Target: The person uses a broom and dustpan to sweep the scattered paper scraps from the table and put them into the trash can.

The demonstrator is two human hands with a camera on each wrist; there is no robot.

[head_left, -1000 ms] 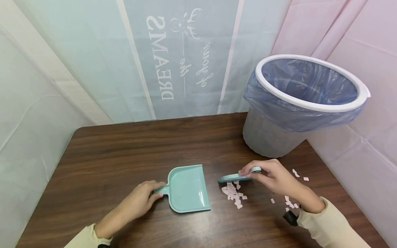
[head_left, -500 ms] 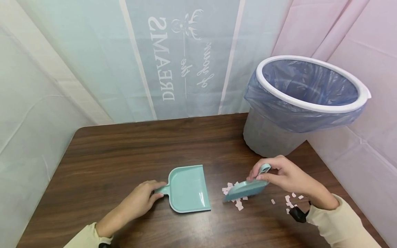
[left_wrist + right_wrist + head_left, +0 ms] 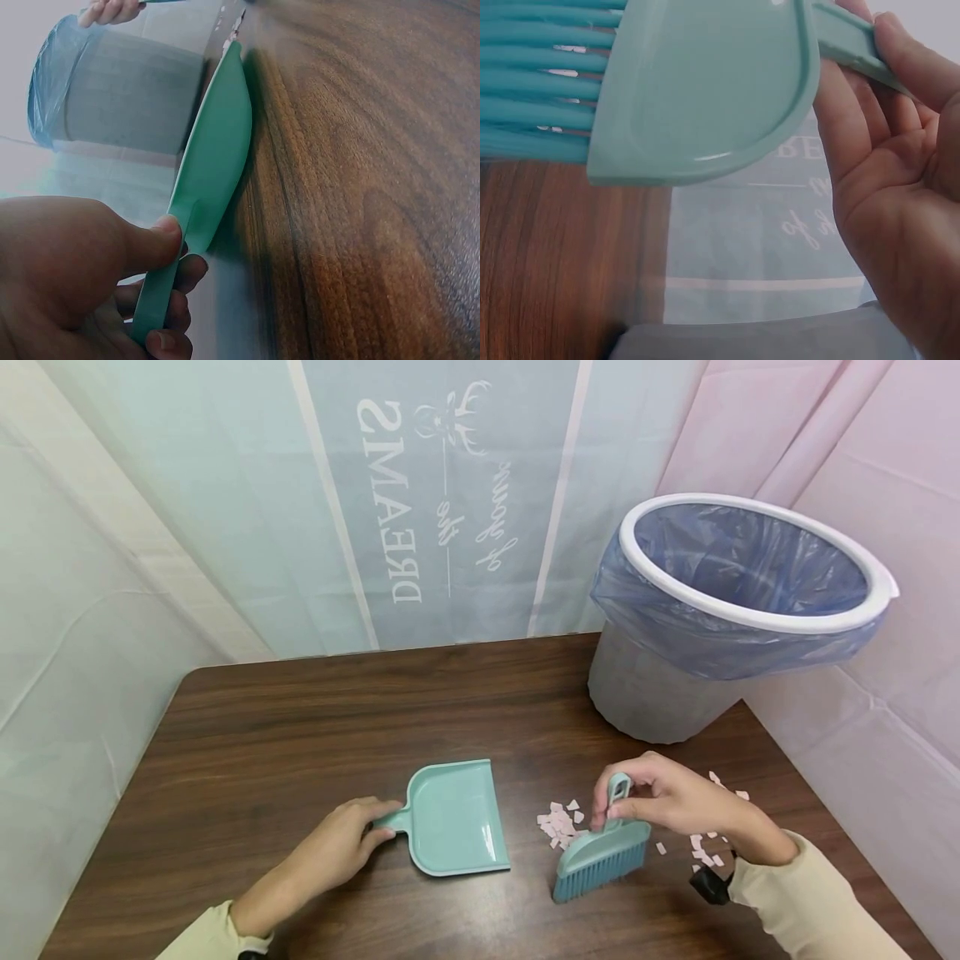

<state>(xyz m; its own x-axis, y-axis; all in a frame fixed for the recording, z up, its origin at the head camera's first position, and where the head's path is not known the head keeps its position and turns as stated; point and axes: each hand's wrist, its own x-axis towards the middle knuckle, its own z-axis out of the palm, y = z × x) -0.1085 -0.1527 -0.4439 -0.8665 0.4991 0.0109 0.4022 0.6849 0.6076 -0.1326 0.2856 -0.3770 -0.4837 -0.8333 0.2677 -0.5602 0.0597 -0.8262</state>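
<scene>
My left hand (image 3: 341, 843) grips the short handle of a mint-green dustpan (image 3: 453, 818), which lies on the table with its straight edge facing right. In the left wrist view thumb and fingers wrap the dustpan handle (image 3: 157, 300). My right hand (image 3: 667, 793) pinches the handle of a small mint-green hand brush (image 3: 603, 852), its teal bristles pointing down toward the table. A loose pile of pale pink paper scraps (image 3: 557, 822) lies between dustpan and brush, partly hidden behind the brush. In the right wrist view the brush (image 3: 712, 90) fills the upper part, with a few scraps glimpsed through its bristles.
More paper scraps (image 3: 703, 852) are scattered under and beside the right forearm. A grey bin (image 3: 645, 685) with a blue bag and white rim stands at the back right of the brown wooden table (image 3: 315, 718). Curtains hang behind and at the sides.
The brush has swung from behind the pile, across it, to the near side, turning so its bristle face shows. My left hand and the dustpan have stayed in place.
</scene>
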